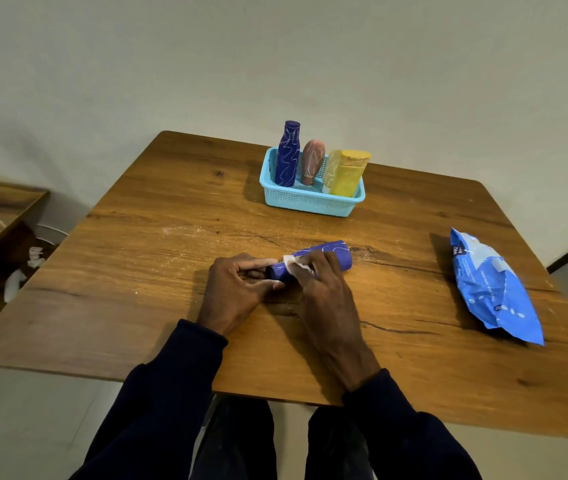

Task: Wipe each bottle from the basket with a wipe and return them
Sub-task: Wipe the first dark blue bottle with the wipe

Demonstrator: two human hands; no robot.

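A dark blue bottle [327, 256] with white scribbles lies on its side on the wooden table [171, 209]. My left hand [237, 287] grips its near end. My right hand [324, 289] presses a white wipe [293, 263] against the bottle's side. At the back stands a light blue basket [310, 199] holding a tall blue bottle [287, 154], a reddish-brown bottle [312, 162] and a yellow bottle [346, 173], all marked with white scribbles.
A blue wipes pack [493, 289] lies on the table's right side. White dust speckles the tabletop. A low wooden shelf [1, 216] stands to the left, with crumpled white pieces [15, 278] on the floor. My legs are under the table's near edge.
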